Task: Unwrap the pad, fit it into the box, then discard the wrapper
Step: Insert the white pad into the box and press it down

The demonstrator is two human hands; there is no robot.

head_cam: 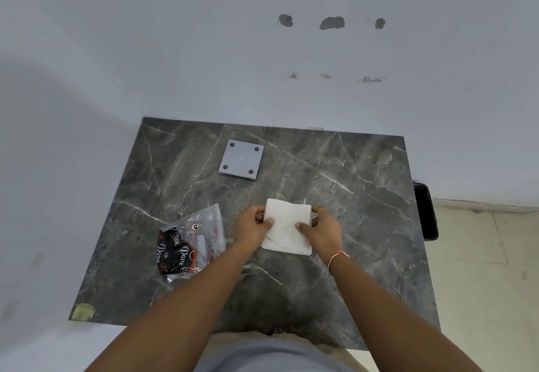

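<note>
— Two hands were on the pad (287, 227), near the middle of the frame, a little below centre. It was white, squarish, soft-looking, with creases and a fold along its lower edge, lying over the dark marble table (364, 185).

— How were the fingers?

— The left hand (252, 227) gripped the pad's left edge: thumb pressed on top, the other fingers curled round the side. The right hand (320, 227) did the same on the right edge, thumb on the white face, fingers bent at the upper right corner. An orange thread circled the right wrist.

— And the wrapper?

— A clear plastic wrapper (194, 240) lay just left of the left forearm, in the lower left part of the table, crumpled, with black and red print and the word "Dove" on it. Whether it touched the arm I could not tell.

— Anything else on the table?

— A flat grey square piece (241, 159) with a dark dot near each corner lay above the hands, towards the table's far edge, well apart from the pad. A black bin (426, 211) stood off the table's right edge.
</note>
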